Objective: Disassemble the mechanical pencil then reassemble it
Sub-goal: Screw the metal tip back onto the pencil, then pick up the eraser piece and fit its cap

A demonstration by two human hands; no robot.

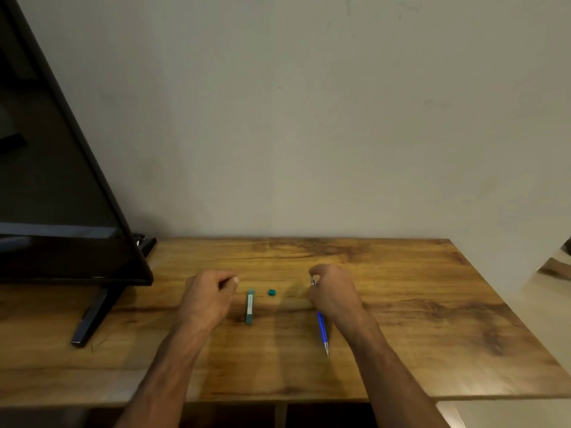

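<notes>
My right hand point(335, 293) is shut on a blue mechanical pencil point(321, 327), whose metal tip points toward me and whose clip end sticks out above my fingers. My left hand point(207, 296) hovers over the wooden table point(417, 319) with thumb and fingers pinched together; whether something small is between them I cannot tell. Between my hands lies a narrow teal lead case point(249, 305), lengthwise toward me. A small teal cap point(272, 292) rests on the table just right of the case, apart from both hands.
A black flat screen point(61, 196) on a slanted stand foot point(92, 316) fills the left side, close to my left hand. A plain wall rises behind the table. The table's front edge runs just under my forearms.
</notes>
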